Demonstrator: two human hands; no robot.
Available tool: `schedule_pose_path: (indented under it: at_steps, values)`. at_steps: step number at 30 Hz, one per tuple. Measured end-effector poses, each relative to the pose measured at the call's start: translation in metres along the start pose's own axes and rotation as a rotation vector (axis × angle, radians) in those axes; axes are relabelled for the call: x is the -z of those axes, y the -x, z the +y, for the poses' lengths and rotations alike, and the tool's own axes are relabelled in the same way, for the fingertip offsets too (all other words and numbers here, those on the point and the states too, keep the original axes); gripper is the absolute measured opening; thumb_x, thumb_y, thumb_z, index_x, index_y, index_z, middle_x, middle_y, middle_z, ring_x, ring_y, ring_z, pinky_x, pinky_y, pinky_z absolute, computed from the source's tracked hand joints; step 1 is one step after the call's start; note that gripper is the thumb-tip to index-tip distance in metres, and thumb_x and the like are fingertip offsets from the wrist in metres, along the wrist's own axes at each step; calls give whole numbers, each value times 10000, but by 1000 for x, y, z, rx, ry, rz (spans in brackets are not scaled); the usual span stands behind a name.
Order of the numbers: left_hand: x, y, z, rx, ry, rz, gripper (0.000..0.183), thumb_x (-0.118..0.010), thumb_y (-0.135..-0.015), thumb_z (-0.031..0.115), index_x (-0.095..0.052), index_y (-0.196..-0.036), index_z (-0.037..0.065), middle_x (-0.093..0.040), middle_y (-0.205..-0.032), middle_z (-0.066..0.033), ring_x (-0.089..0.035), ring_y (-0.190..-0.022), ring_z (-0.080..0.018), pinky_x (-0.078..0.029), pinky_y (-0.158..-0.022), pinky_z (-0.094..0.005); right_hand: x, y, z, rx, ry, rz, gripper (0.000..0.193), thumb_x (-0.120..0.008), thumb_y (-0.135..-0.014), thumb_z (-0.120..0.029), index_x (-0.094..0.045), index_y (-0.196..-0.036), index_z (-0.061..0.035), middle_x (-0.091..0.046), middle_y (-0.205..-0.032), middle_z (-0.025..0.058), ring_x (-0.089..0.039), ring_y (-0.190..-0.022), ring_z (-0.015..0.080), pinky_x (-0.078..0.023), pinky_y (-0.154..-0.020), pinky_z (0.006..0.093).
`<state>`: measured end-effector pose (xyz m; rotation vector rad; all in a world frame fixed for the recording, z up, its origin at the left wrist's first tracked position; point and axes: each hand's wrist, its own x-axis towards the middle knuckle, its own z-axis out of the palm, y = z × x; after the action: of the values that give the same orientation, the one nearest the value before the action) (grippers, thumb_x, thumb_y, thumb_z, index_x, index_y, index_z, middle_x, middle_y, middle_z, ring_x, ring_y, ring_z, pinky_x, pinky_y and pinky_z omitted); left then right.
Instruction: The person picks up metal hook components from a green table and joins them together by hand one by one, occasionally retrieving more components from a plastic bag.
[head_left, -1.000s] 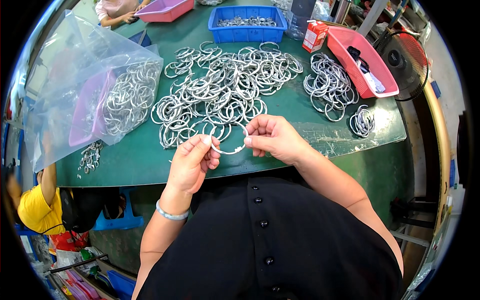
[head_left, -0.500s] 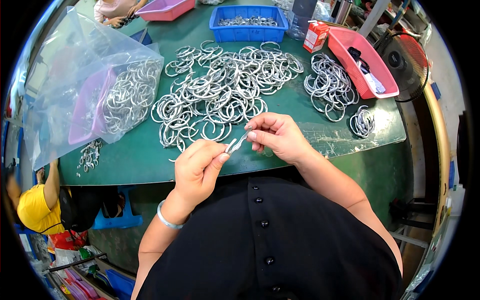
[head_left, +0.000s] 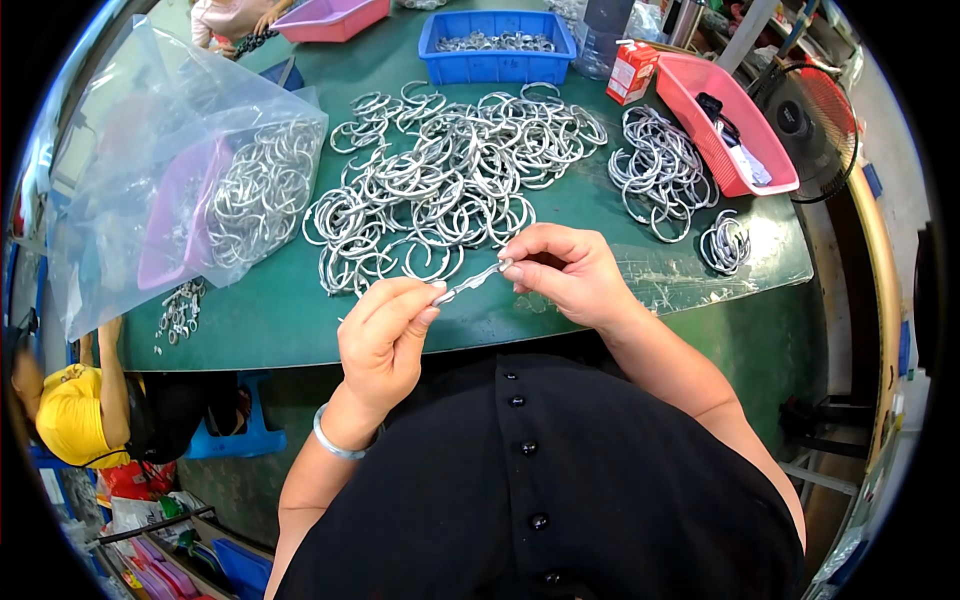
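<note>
- Both hands pinch one slim silver metal piece (head_left: 470, 284), thumb against fingers at each end: left hand (head_left: 382, 338) on the nearer end, right hand (head_left: 572, 277) on the farther one.
- Piece sits between the hands, slanting up to the right, seen almost edge-on; full outline can't be told from this angle.
- Under the grip: dark green tabletop (head_left: 270, 325), near edge.
- Just beyond the grip: big loose heap of silver metal rings (head_left: 450, 165).
- Past that heap: blue rectangular plastic tray (head_left: 497, 69) with small silver parts inside.
- Right of the grip, beyond: second, smaller pile of silver rings (head_left: 658, 170), plus tight ring cluster (head_left: 724, 245) nearer.
- Farther right: pink plastic basket (head_left: 742, 178) holding dark and white items.
- Left of the grip: clear plastic bag (head_left: 110, 215), silver rings showing through; small silver pieces (head_left: 182, 312) just nearer.
</note>
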<state>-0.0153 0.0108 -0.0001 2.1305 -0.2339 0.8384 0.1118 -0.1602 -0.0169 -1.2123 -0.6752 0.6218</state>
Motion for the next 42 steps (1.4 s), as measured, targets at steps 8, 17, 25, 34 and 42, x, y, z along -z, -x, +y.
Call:
schedule_pose_path:
  at_steps: [8, 17, 25, 34, 42]
  values:
    - [0, 9, -9, 95, 26, 9, 163, -505, -809, -45, -584, -951, -38, -578, -849, -116, -559, -695, -141, -462, -618, -229, -2, -1, -13, 423, 436, -70, 127, -632, -694, 43, -614, -807, -12, -594, -760, 56, -566, -683, 136, -435, -605, 232]
    - [-9, 18, -21, 282, 339, 37, 241, -485, -836, -11, -550, -1068, -27, -573, -952, -137, -580, -759, -168, -482, -684, -262, -14, 3, -28, 582, 700, -139, 191, -672, -658, 22, -622, -832, -37, -572, -740, 66, -559, -598, 182, -431, -505, 253]
    - [-17, 17, -22, 609, 824, 76, 252, -484, -849, 19, -534, -1089, -34, -599, -932, -126, -585, -747, -156, -482, -697, -245, -23, 0, -36, 586, 743, -174, 196, -681, -660, -27, -616, -843, -53, -566, -693, 59, -536, -559, 199, -411, -491, 272]
    - [-13, 16, -17, 726, 975, 69, 250, -503, -844, 34, -537, -1081, -34, -613, -882, -113, -584, -723, -132, -487, -672, -238, -22, -3, -35, 443, 543, -123, 134, -639, -715, -16, -610, -846, -16, -570, -696, 52, -523, -585, 124, -396, -523, 233]
    - [-9, 10, -2, 490, 678, -2, 113, -542, -808, 11, -580, -905, -31, -567, -820, -84, -555, -666, -123, -460, -615, -230, 3, -8, -10, -105, 196, -43, 127, -565, -817, -87, -608, -885, 11, -573, -779, 3, -471, -596, 40, -400, -542, 186]
